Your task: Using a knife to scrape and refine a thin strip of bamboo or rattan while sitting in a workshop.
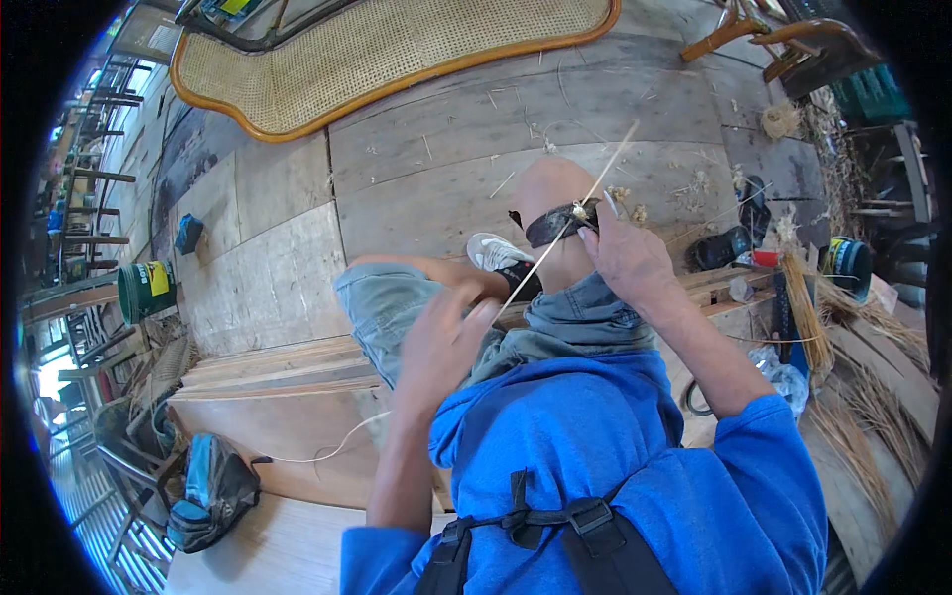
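A thin pale cane strip (548, 252) runs slantwise across my raised knee, over a dark band (548, 225) wrapped around it. My left hand (448, 332) is closed on the strip's lower part, its fingers pinched together. At the side of the knee, my right hand (627, 260) is closed against the band, close to where the strip crosses. A small grey, flat piece shows at its fingertips, too small to name. Pale shavings (579, 210) cling to the strip on top of the band. Beyond the knee the strip's far end sticks up freely.
Ahead lies a woven cane panel with a wooden frame (397, 61). Shavings litter the wooden floor (426, 188). Bundles of cane strips (805, 307) lie at right, near a sandal (719, 248). At left are a green bucket (147, 291) and a backpack (210, 493).
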{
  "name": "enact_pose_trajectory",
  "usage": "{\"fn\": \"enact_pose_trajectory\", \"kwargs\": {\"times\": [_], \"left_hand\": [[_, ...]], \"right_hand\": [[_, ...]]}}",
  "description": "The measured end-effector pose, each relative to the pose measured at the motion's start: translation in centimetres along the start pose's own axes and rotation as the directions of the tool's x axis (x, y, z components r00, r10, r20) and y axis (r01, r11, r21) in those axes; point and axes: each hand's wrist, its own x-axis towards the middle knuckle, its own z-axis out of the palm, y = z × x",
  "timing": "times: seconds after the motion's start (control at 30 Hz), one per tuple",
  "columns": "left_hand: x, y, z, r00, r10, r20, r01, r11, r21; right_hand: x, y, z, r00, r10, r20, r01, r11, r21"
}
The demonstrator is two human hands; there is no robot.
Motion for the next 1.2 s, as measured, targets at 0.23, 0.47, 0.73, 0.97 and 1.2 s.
{"fn": "enact_pose_trajectory", "kwargs": {"times": [0.23, 0.47, 0.73, 0.97, 1.2], "left_hand": [[9.4, 2.1, 7.9, 0.998, 0.053, 0.020, -0.055, 0.992, 0.113], [-0.6, -0.4, 2.9, 0.983, -0.037, 0.178, 0.037, 0.999, 0.005], [-15.5, -3.5, -4.8, 0.815, -0.579, 0.004, 0.547, 0.768, -0.333], [-4.0, 0.3, 1.1, 0.973, -0.207, -0.099, 0.177, 0.951, -0.256], [-2.6, 1.9, 1.5, 0.989, -0.146, 0.036, 0.150, 0.943, -0.296]], "right_hand": [[-0.6, -0.1, 0.8, 0.997, 0.062, -0.045, -0.060, 0.998, 0.035], [-0.3, 0.8, 0.0, 0.998, 0.033, -0.046, -0.032, 0.999, 0.016], [0.4, 4.1, 1.2, 0.944, -0.180, -0.275, 0.261, 0.919, 0.295], [-3.6, 1.7, -1.7, 0.976, 0.168, 0.138, -0.208, 0.534, 0.819], [-5.0, -1.2, 0.0, 0.927, -0.323, 0.192, -0.025, 0.456, 0.890]]}}
